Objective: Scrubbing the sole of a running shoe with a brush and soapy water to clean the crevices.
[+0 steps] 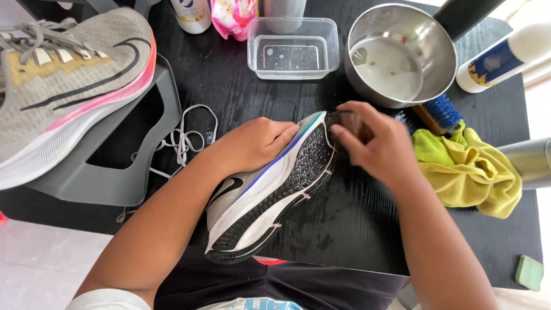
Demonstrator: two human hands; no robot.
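A grey running shoe lies on its side on the black table, its black and white sole facing right. My left hand grips its upper near the toe end and holds it steady. My right hand presses a small dark brush against the front of the sole; the hand is blurred and hides most of the brush.
A steel pan with cloudy water and a clear plastic tub stand at the back. A blue-bristled brush and yellow cloth lie right. The second shoe rests on a grey stand, loose laces beside it.
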